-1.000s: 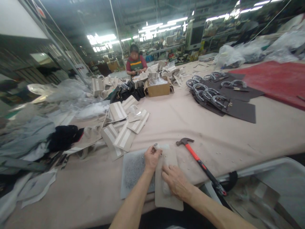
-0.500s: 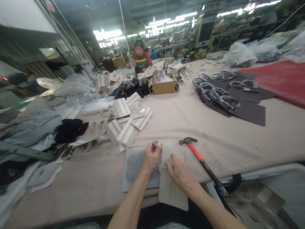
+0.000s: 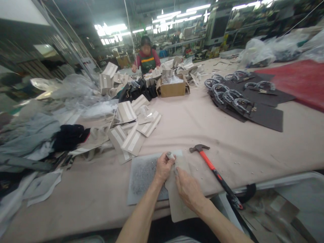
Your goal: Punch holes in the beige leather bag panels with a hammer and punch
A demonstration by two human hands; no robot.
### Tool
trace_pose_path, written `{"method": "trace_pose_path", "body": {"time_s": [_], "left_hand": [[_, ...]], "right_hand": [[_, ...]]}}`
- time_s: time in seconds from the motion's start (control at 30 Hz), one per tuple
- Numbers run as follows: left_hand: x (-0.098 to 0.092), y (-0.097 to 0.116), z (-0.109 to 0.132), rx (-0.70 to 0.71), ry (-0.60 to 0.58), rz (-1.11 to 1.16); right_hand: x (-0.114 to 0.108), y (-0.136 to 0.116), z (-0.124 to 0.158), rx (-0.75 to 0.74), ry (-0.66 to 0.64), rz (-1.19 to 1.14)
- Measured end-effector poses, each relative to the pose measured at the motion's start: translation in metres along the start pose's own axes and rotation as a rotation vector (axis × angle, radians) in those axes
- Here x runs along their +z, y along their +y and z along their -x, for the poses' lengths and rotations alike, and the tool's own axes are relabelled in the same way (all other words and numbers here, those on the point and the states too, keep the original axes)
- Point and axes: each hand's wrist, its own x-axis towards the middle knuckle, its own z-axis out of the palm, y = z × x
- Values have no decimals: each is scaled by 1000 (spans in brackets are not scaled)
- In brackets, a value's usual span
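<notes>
My left hand [image 3: 163, 167] is closed around a short punch [image 3: 170, 155] wrapped in white, its round grey end facing up. Below it lies a pale grey cutting board [image 3: 141, 179] with a dark, pitted surface. A flat beige panel [image 3: 178, 206] lies partly on this board and reaches past the table's front edge. My right hand [image 3: 188, 189] is closed on the panel, its fingertips close to the punch's lower end; what lies under the fingers is hidden. To the right rests a claw hammer [image 3: 209, 163] with a red and black handle, touched by neither hand.
Beige striped panels [image 3: 133, 141] are piled at left. Behind them stand black bags [image 3: 138, 89] and a cardboard box [image 3: 173, 89]. Dark panels with wrapped handles [image 3: 268, 116] lie at right. A white bin [image 3: 303, 189] stands at the front right. A co-worker [image 3: 146, 62] sits across the table.
My left hand has moved slightly right with the punch, which now tilts more. My right hand's fingers have drawn together near the punch. The panel has shifted slightly.
</notes>
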Motion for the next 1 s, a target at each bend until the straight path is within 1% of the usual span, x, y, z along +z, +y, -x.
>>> {"method": "trace_pose_path", "body": {"time_s": [0.07, 0.13, 0.27, 0.43, 0.73, 0.83, 0.9, 0.97, 1.0], "left_hand": [[0, 0, 1, -13, -15, -16], [0, 1, 2, -22, -37, -33], [-1, 1, 3, -8, -72, -80], [-2, -1, 5, 9, -91, -134], [-2, -1, 4, 33, -123, -196], [0, 2, 5, 70, -136, -244], [2, 4, 6, 95, -135, -272], [4, 5, 6, 115, -131, -299], [4, 5, 7, 123, -131, -316]], "right_hand": [[1, 4, 3, 5, -51, -14], [4, 6, 7, 16, -75, -33], [6, 6, 11, 33, -57, -32], [3, 5, 10, 30, -79, -14], [6, 5, 14, 23, -46, -79], [1, 14, 12, -29, 38, -181], [-8, 28, 8, -34, 171, -184], [-19, 50, 4, 27, 330, -40], [-25, 62, 2, 83, 379, 74]]}}
